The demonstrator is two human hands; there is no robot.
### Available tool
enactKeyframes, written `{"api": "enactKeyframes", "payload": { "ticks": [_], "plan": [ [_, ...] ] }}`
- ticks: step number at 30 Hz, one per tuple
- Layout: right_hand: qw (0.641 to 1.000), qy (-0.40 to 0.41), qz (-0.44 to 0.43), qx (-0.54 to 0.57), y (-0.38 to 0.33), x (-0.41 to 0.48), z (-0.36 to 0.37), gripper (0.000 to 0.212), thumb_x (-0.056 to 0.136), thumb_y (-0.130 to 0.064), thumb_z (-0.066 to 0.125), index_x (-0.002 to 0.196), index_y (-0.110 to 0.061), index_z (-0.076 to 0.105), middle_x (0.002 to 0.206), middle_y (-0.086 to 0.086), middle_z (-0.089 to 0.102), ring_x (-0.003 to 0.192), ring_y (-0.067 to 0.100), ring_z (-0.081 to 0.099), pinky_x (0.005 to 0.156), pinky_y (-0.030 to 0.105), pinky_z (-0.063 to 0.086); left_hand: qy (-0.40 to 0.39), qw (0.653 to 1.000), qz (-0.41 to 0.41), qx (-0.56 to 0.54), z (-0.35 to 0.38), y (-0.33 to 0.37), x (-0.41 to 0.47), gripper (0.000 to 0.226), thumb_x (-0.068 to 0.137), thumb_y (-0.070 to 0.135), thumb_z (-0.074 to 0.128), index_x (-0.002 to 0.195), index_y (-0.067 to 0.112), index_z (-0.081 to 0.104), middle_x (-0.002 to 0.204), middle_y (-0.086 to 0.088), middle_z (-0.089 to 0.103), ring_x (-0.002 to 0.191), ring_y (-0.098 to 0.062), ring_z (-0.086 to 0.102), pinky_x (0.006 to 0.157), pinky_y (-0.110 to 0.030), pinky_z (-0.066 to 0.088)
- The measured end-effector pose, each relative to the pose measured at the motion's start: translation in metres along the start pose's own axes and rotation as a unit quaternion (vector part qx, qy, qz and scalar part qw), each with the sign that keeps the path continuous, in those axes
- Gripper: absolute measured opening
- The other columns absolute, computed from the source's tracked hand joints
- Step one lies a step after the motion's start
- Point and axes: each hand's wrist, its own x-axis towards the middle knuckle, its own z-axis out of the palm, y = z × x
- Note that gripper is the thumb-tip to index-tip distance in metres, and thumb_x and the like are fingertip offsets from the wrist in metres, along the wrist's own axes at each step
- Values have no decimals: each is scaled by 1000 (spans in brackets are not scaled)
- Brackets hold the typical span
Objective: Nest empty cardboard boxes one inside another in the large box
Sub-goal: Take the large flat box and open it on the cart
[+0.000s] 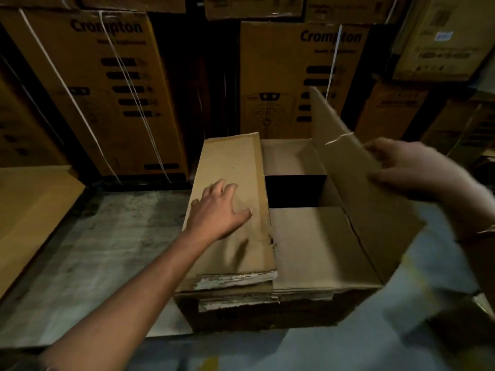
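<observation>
A large brown corrugated cardboard box (pixel 267 314) stands on the grey, stained concrete floor (pixel 107 250), just in front of the person and close to a wall of stacked cartons. Its long left top flap (pixel 235 167) is folded down flat over the opening, with a torn, whitish near edge. The left hand (pixel 219 210) lies palm down on this flap, fingers spread and straight, pressing on it.

The long right top flap (pixel 348 167) stands raised and tilted outward. The right hand (pixel 409 167), blurred, grips it near its upper edge, with the fingers on the inner face and the thumb curled against the cardboard.

The short near flap (pixel 308 245) and the short far flap (pixel 286 156) are both folded inward. Between them a dark rectangular gap (pixel 294 191) shows; what lies inside the box cannot be told.

Behind it stand tall brown printed cartons, one on the left (pixel 107 89) and one on the right (pixel 294 76), each marked "Crompton" and bound with thin white straps (pixel 128 84). More cartons are piled above them and to the right. A flat tan cardboard panel (pixel 32 210) lies at the left edge of the view, well apart from the large box.
</observation>
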Motion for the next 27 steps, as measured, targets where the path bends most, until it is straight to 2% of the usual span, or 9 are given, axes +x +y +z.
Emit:
{"api": "enactKeyframes", "payload": {
  "ticks": [4,7,10,13,15,18,22,25,27],
  "plan": [
    [990,14,116,-79,59,20,-6,75,87,-32,73,151,-29,35,132,16,58,114,37,58,90,49,54,-77,997,6,-2,22,24,-9,98,79,87,39,156,29,19,167,-4,9,151,-29,14,116,-61,22],
    [973,-12,186,-135,109,30,19,95,77,-52,75,155,-25,28,152,13,42,133,38,46,102,56,47,-117,993,6,5,40,45,-12,110,72,85,52,157,28,13,167,-3,5,152,-30,10,115,-63,20],
    [962,-50,201,-178,141,23,70,95,71,-77,60,151,-31,36,162,6,26,144,35,31,109,58,37,-79,996,26,-19,28,48,-15,96,77,67,63,154,28,21,162,-3,20,143,-28,29,110,-53,35],
    [971,-138,175,-90,130,1,115,112,63,-97,36,150,-26,42,158,7,38,139,33,41,110,48,39,-50,988,-2,-147,-20,30,-20,82,85,56,64,154,35,25,149,-1,41,121,-23,52,97,-45,49],
    [972,-173,156,41,109,-12,134,108,66,-91,36,146,-20,47,151,11,48,134,32,48,106,41,39,-19,967,-23,-253,-62,-2,-24,68,84,50,64,146,44,38,137,1,53,107,-18,59,89,-42,52],
    [966,-173,132,139,84,-18,152,61,96,-57,48,143,-19,50,144,15,53,127,33,52,95,36,38,44,941,-49,-332,-117,-73,-39,50,76,42,65,121,59,54,135,6,56,115,-17,58,97,-52,48],
    [976,-119,89,159,66,-12,161,64,95,-58,51,149,-25,41,151,13,45,130,34,49,102,45,42,5,944,-134,-300,-136,-182,-67,63,88,10,71,119,60,50,137,7,51,127,-17,47,110,-51,36],
    [980,-93,49,171,49,-1,156,62,96,-51,55,149,-23,42,157,11,36,137,35,41,109,48,35,-93,966,-201,-130,-96,-248,-74,64,78,30,78,137,36,53,145,-11,49,127,-28,49,107,-45,37],
    [985,-80,28,147,41,13,160,66,93,-59,50,145,-18,48,155,13,38,137,37,40,111,48,33,-132,963,-223,-74,-55,-248,-81,67,84,49,68,144,23,52,152,-15,41,137,-31,40,111,-39,32]
  ]
}}
